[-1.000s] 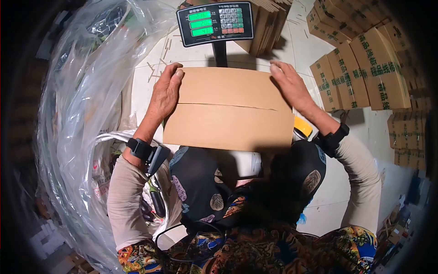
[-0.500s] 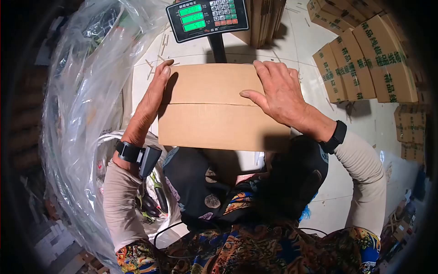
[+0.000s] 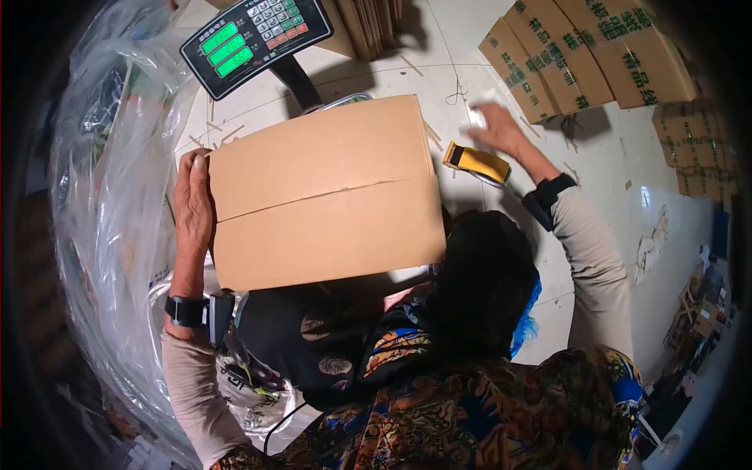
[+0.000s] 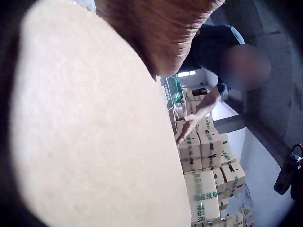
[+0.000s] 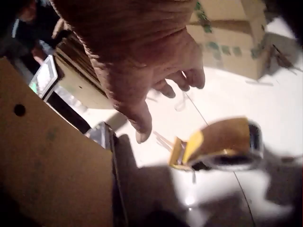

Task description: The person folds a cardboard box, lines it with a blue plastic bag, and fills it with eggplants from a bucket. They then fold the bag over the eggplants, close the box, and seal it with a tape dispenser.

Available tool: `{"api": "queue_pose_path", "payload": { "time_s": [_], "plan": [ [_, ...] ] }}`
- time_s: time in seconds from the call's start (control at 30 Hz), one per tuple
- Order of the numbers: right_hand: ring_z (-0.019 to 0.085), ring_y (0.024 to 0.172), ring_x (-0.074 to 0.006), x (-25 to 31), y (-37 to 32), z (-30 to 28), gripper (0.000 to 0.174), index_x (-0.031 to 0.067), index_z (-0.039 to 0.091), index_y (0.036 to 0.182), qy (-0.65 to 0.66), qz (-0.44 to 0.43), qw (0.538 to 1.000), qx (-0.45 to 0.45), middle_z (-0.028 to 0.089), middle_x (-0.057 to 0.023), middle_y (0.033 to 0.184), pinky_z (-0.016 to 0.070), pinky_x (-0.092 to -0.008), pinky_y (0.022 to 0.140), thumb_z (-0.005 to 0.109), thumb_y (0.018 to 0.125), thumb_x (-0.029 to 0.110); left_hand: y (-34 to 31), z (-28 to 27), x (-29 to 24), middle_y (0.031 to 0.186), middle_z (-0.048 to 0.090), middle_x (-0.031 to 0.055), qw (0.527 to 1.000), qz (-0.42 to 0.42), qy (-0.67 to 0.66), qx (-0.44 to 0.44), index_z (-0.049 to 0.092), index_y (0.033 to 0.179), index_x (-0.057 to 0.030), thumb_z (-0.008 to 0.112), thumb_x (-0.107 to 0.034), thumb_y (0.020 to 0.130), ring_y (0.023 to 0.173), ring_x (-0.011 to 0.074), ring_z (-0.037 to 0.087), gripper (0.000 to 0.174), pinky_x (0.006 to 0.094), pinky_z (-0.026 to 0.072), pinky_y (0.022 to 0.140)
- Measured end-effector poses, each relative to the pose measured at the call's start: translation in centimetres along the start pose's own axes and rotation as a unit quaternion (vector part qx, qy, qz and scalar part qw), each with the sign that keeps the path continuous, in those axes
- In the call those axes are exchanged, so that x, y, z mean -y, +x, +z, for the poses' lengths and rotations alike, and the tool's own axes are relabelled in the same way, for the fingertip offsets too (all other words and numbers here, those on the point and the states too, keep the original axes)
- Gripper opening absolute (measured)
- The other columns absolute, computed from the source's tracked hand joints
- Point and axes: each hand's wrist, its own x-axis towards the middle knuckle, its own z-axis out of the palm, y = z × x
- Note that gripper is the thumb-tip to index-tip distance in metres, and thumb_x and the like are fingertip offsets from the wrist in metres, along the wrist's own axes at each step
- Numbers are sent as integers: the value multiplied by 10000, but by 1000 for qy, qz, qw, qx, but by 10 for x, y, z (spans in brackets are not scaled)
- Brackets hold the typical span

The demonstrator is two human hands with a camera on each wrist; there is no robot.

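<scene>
A closed cardboard box (image 3: 329, 227) sits tilted in the head view, with a seam running across its top. My left hand (image 3: 193, 200) holds the box at its left side, the thumb near the far corner. The box fills much of the left wrist view. Away from the box, my right hand (image 3: 498, 130) reaches over the floor, its fingers loosely bent around nothing. A yellow tape dispenser (image 3: 479, 162) with a roll of brown tape lies just nearer to me than that hand. In the right wrist view, a gap shows between the fingers and the tape dispenser (image 5: 215, 142).
Beyond the box stands a scale display (image 3: 254, 43) with green digits. Stacked printed cartons (image 3: 580, 63) rise at the right. Clear plastic sheeting (image 3: 110, 211) and a bag with dark eggplants (image 3: 262, 376) are at the left. Another person (image 4: 203, 52) appears in the left wrist view.
My right hand has left the box top and moved right, toward the tape dispenser. The left hand stays at the box's left side. The box appears turned and shifted left as the view swings.
</scene>
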Motion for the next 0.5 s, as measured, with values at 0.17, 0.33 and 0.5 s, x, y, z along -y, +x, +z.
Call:
{"api": "queue_pose_path", "payload": {
  "time_s": [0.17,0.33,0.5],
  "plan": [
    [546,1059,-373,-11,-45,72,779,20,469,1278,-144,102,971,164,566,-186,1147,422,-435,963,802,665,366,-2,4,-12,953,547,47,1000,-8,0,7,544,1083,-6,408,-343,1030,917,126,479,367,251,384,873],
    [622,960,-385,-24,-42,108,409,36,496,1104,-104,207,966,115,615,-214,1031,491,-456,852,641,731,122,-3,8,-19,941,537,24,999,-17,-37,5,535,1088,-2,410,-322,1033,891,101,466,347,230,383,841],
    [599,813,-187,-18,-69,39,593,29,496,1028,320,241,916,-42,609,-103,902,489,-323,718,828,656,348,-3,5,-17,872,507,10,1000,-4,-7,0,536,1084,-12,414,-303,1030,794,90,433,320,227,389,771]
  ]
}}
